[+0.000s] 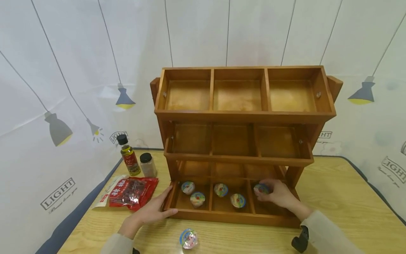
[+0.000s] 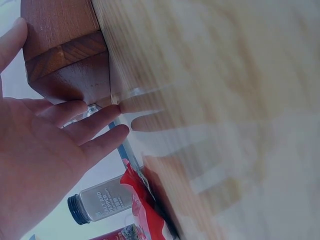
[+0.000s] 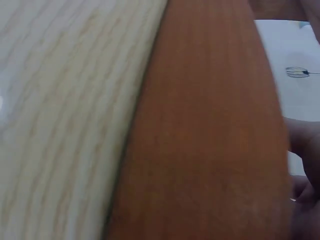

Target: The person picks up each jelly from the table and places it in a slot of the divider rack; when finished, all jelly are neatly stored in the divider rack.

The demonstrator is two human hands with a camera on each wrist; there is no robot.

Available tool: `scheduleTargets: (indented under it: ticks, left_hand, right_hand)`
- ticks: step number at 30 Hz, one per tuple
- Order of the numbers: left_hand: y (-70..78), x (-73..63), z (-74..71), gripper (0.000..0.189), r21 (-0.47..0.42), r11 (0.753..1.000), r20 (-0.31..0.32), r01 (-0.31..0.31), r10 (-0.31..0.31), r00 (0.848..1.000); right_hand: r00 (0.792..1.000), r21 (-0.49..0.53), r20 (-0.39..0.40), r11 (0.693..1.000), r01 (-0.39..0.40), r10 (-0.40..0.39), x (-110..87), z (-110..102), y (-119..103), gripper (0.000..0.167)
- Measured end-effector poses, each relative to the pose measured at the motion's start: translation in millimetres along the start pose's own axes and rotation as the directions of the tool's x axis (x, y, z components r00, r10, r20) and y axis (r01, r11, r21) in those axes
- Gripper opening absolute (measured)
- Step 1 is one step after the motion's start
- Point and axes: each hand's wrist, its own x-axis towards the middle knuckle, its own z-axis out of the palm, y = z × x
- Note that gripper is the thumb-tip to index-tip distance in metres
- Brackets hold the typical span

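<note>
A brown wooden three-tier rack [image 1: 241,113] stands on the table, each tier split into three compartments. My right hand [image 1: 279,193] reaches into the bottom tier's right compartment and holds a small jelly cup [image 1: 260,189] with a printed lid. In the left compartment sit two more such cups, a rear cup [image 1: 188,187] and a front cup [image 1: 197,199]; the middle one has a left cup [image 1: 220,190] and a right cup [image 1: 238,200]. One jelly cup [image 1: 188,239] lies on the table in front. My left hand [image 1: 153,211], fingers extended, is at the rack's front left corner.
Left of the rack stand an oil bottle [image 1: 130,157] with a black cap and a salt-and-pepper jar [image 1: 148,165]. A red food packet [image 1: 133,192] lies before them on the wooden table [image 1: 342,197]. Behind hangs a white curtain [image 1: 196,31] printed with lamps.
</note>
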Motion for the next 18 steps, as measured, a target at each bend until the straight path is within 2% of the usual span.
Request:
scheduleTargets:
  ticks: [10,18]
  left_hand:
    - [-1.2,1.2,1.7,0.087,0.005,1.0,-0.002,0.004,-0.004,1.0]
    - [-2.2,1.2,1.7,0.087,-0.002,1.0,0.004,0.02,-0.02,1.0]
  right_hand:
    - [0.998,-0.054,-0.011,0.997,-0.063,0.063,4.3,12,6,0.061]
    - [0.999,-0.073,-0.021,0.997,-0.034,0.033,3.8,15,11,0.065]
